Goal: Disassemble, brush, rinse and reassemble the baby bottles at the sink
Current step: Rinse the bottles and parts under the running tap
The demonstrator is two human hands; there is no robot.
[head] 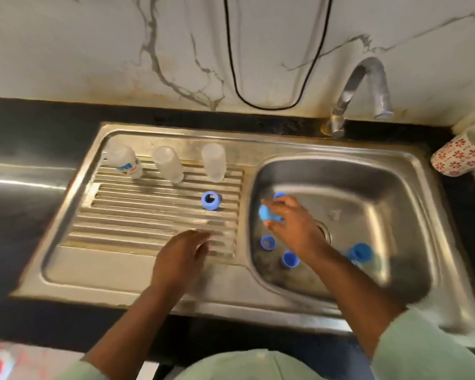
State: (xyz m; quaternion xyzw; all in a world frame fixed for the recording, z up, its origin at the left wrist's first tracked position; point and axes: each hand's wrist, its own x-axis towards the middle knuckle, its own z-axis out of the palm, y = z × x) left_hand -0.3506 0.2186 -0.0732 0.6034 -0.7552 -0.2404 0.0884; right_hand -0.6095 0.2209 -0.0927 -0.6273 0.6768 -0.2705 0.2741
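over the sink basin [395,187] the right hand [291,223] grasps a blue cap [265,212]; the left hand [181,253] hangs released above the drainboard [137,215].

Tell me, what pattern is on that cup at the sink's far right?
The cup is white with red flowers, seen in the head view, the only one.

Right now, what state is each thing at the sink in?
Three clear plastic bottle bodies: capless, standing on drainboard.
Blue screw ring: alone on drainboard.
Blue cap: pinched by right hand.
Left hand: empty, fingers relaxed.
Steel tap: no water visible.
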